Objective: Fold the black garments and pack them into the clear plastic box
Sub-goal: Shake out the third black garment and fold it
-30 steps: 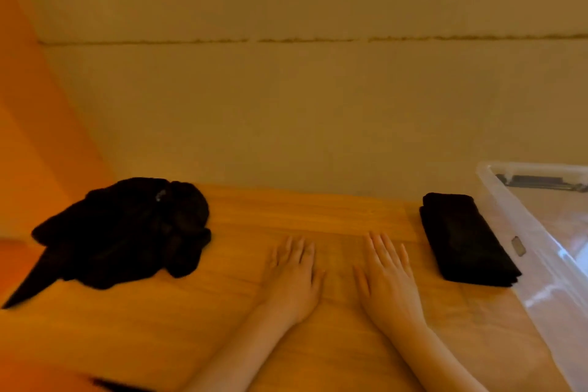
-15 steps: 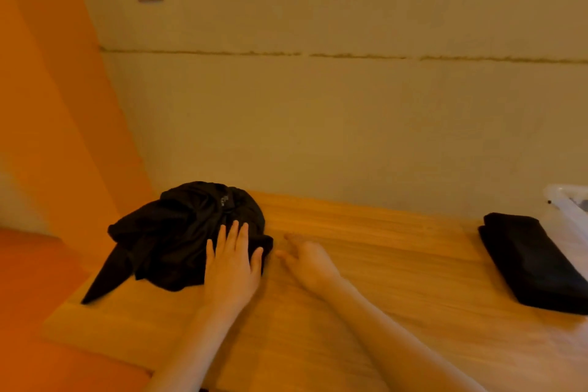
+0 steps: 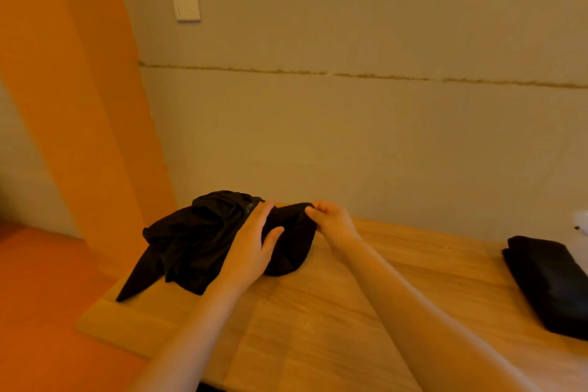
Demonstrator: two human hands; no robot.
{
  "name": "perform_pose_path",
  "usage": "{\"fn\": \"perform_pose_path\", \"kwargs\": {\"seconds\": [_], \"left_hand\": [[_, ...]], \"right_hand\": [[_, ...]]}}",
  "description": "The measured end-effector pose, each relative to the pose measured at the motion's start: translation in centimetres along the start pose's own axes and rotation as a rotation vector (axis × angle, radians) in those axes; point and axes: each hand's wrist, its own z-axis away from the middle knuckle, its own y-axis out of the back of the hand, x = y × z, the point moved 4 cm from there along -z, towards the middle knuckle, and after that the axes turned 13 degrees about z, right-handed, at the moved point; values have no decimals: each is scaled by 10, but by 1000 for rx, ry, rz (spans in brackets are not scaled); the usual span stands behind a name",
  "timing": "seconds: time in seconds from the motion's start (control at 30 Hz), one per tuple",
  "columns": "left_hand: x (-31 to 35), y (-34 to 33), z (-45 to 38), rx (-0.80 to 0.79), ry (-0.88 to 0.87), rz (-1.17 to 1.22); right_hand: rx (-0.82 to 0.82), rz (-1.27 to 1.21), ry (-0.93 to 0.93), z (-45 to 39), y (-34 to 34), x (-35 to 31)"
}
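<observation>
Room: plain beige wall [image 3: 381, 143] with a horizontal seam; a pale wall plate [image 3: 186, 4] high on it; orange panel [image 3: 79, 89] at the left; orange floor [image 3: 38, 296] below.
Surface: wooden counter [image 3: 318, 312], light grain, its left edge and near-left corner in view, its back edge against the wall.
Item 1: crumpled black garment [image 3: 191, 242], unfolded, heaped at the counter's back-left corner; one pointed end trails toward the left edge; small pale print shows near the top of the heap.
Item 2: folded black garment [image 3: 547, 280], a neat flat rectangle, at the counter's right side, well apart from the heap; partly cut off by the frame.
Item 3: clear plastic box [image 3: 580, 221], only a small pale corner visible at the right edge of the view, just behind the folded garment; contents cannot be told.
Left hand [image 3: 254, 242]: lies on the right part of the crumpled garment, fingers fairly straight and reaching over the cloth, thumb spread to the side and pressing the fabric.
Right hand [image 3: 331, 219]: at the heap's right upper edge, fingers curled, pinching a fold of the crumpled garment between thumb and fingertips.
Arms: both forearms bare, reaching in from the near edge.
</observation>
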Motion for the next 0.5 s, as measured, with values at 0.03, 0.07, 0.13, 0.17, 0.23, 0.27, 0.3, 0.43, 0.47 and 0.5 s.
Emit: {"fn": "perform_pose_path", "kwargs": {"seconds": [0.03,0.07,0.13,0.17,0.23,0.27,0.3,0.43,0.47,0.5], "left_hand": [[10,-2,-13,-52,13,36],[19,-3,-26,-102,36,86],[38,-5,-51,-180,90,206],[50,-6,-61,-214,110,279],[74,-10,-77,-292,105,439],[88,-13,-83,-329,97,497],[102,-16,-88,-366,101,536],[148,-25,-108,-414,154,611],[159,-25,-113,-399,142,645],[171,-25,-117,-380,125,668]], "right_hand": [[-9,9,49,0,10,-13],[-10,7,90,1,21,-27],[-3,-25,167,3,46,-58],[-11,-43,208,5,58,-74],[-49,-55,274,9,80,-101],[-69,-41,297,12,90,-112],[-86,-12,318,14,100,-122],[-7,127,365,23,149,-150],[36,171,369,26,164,-156],[67,229,369,29,179,-161]]}}
